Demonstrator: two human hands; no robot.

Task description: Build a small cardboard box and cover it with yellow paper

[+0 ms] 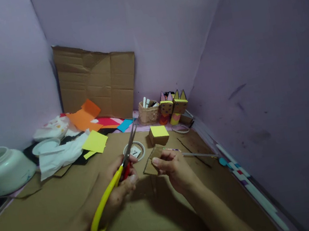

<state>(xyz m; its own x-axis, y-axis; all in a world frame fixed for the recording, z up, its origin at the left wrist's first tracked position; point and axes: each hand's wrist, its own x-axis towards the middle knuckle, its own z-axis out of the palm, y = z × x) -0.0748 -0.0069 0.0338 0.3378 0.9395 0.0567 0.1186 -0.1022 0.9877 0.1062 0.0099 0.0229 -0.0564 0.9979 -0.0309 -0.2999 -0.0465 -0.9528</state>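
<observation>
My left hand (121,187) is closed around a pair of scissors (106,203) with a yellow handle and a red part near the pivot. The blades point up and away, nearly closed together. In my right hand (174,167) a small piece of brown cardboard (151,164) is pinched between thumb and fingers, just right of the scissors and apart from the blades. Beyond the hands stands a small cardboard box (159,135) with a yellow top. Behind the blades lies a white tape roll (141,148) with a small white packet inside its ring.
A large cardboard sheet (98,81) leans on the back wall. A basket of markers (148,112) stands beside two cardboard animal figures (180,105). Orange paper (83,118), yellow paper (95,141) and a white pot (5,170) lie leftward. A metal ruler (200,154) lies at right.
</observation>
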